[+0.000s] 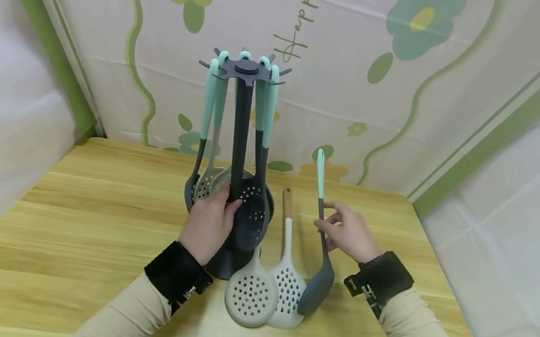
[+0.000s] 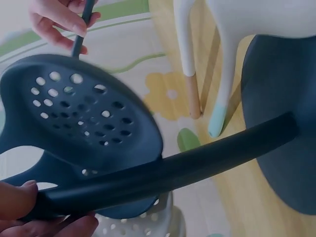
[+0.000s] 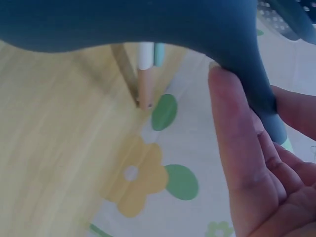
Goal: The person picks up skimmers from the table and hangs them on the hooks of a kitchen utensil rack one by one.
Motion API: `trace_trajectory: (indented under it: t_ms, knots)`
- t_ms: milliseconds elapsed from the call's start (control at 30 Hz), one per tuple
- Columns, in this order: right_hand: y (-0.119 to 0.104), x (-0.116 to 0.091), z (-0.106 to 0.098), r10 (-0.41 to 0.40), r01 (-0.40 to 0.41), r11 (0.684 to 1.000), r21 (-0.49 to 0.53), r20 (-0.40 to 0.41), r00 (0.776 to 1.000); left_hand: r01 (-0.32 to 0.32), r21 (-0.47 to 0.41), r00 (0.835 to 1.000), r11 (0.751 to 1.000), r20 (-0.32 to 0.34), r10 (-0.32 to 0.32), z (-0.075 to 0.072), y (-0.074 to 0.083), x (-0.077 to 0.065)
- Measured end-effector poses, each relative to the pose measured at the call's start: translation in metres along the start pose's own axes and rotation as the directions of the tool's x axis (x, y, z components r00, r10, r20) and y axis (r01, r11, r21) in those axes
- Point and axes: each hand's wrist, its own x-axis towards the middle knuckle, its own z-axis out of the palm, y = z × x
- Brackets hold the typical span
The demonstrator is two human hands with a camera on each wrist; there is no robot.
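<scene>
My left hand (image 1: 208,223) grips the dark post (image 2: 148,182) of a utensil stand (image 1: 246,68), low among the hanging tools. Several mint-handled utensils hang from its top hooks, including a dark skimmer (image 2: 84,113) close to that hand in the left wrist view. To the right, my right hand (image 1: 347,232) pinches the dark shaft of a mint-handled cooking spoon (image 1: 316,291). Its head is broad and solid, pointing down toward me, and its handle tilts up and away. In the right wrist view, thumb and fingers (image 3: 229,123) hold its neck; the upper handle is mostly hidden.
A pale round skimmer (image 1: 251,298) lies on the wooden table (image 1: 98,212) in front of the stand. Beside it is a white slotted turner (image 1: 288,289) with a wooden handle end. A flower-patterned cloth (image 1: 323,100) hangs behind the table.
</scene>
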Motion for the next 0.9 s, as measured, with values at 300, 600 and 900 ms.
trace_trajectory:
  t_ms: [300,600,900]
  knots:
    - [-0.020,-0.008,-0.005,-0.068,0.068,0.998,0.002,-0.040,0.997,-0.001,-0.136,0.997,0.991,0.074,0.011,-0.014,0.000,0.012]
    - [-0.036,-0.016,-0.012,-0.110,0.112,0.994,0.016,-0.082,0.991,-0.042,-0.303,0.985,0.952,0.145,0.090,-0.030,-0.002,0.027]
    - [-0.056,-0.024,-0.014,-0.173,0.176,0.984,0.009,-0.132,0.976,-0.076,-0.329,0.978,0.941,0.158,0.135,-0.035,-0.001,0.033]
